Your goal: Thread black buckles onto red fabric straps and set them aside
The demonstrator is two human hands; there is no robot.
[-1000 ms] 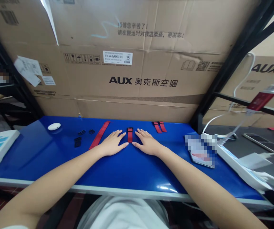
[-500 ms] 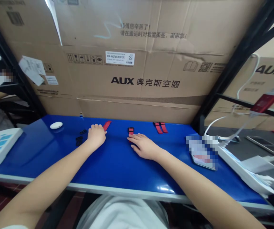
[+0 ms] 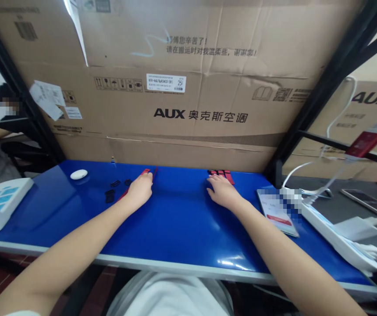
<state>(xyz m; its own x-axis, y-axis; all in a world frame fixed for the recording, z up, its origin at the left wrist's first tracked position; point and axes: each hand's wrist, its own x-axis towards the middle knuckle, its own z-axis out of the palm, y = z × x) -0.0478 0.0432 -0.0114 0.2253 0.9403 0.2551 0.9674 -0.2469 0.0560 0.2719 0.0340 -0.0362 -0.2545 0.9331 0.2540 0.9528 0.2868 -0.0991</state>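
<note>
My left hand (image 3: 140, 189) is closed at the left of the blue table, its fingers curled down round a red strap (image 3: 156, 172) whose ends stick out past the hand. Near it lie several small black buckles (image 3: 110, 195). At the back right, my right hand (image 3: 223, 189) rests with fingers stretched over the near end of a row of red straps with black buckles (image 3: 225, 174). Its thumb stands apart from the fingers. The fingertips partly cover the straps.
A large cardboard box (image 3: 136, 125) walls off the back. White earbud case-like oval (image 3: 78, 174) and a white device (image 3: 6, 204) are at left. Right: a phone (image 3: 275, 215), a power strip (image 3: 333, 239) and cables. Another person (image 3: 9, 109) sits at far left.
My right hand has slid right and back, bringing a red strap from mid-table to the others. My left hand has shifted slightly right; another black buckle shows beside it.
</note>
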